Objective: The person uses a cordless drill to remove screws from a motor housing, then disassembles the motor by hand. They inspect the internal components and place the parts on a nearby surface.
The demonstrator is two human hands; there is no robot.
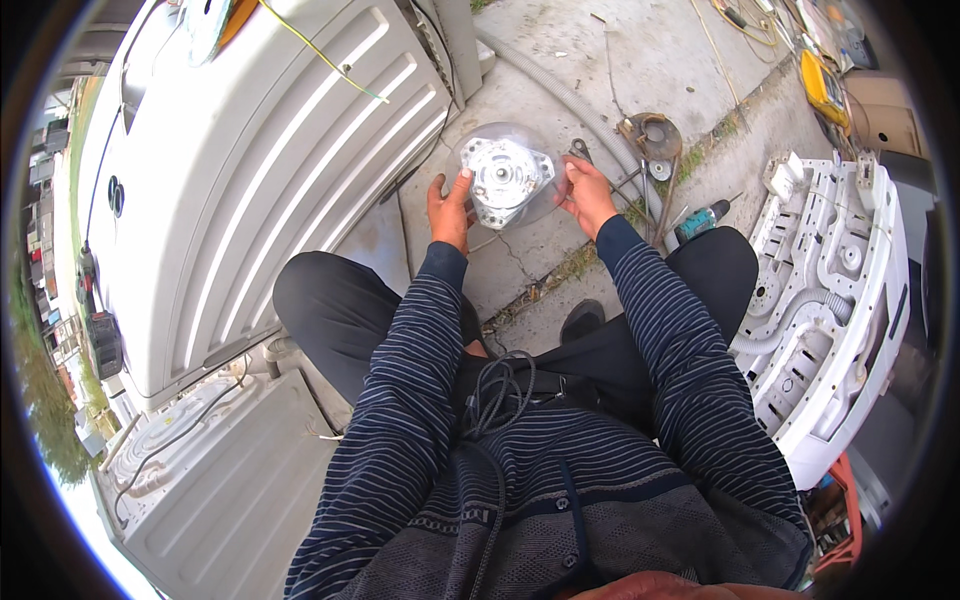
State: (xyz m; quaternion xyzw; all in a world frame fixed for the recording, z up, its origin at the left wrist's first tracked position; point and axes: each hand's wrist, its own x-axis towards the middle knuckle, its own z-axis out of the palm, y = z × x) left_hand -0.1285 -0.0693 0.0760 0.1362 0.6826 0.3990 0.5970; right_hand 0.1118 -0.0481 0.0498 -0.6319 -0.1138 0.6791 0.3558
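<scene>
Between my two hands is a silver, roughly three-cornered metal part [503,182], with a round hub in its middle. It looks like a motor, and clear plastic film [543,208] surrounds it. My left hand [450,212] is closed on the left side of the metal part, with the thumb over its edge. My right hand [585,192] pinches the loose plastic at the right side. The underside of the part and some of my left fingers are hidden.
A large white appliance [260,200] stands close on my left. A teal cordless drill [700,221], a grey corrugated hose [570,95] and a rusty round part [650,135] lie on the concrete. At right are a white appliance panel [890,290] and a yellow meter [820,82].
</scene>
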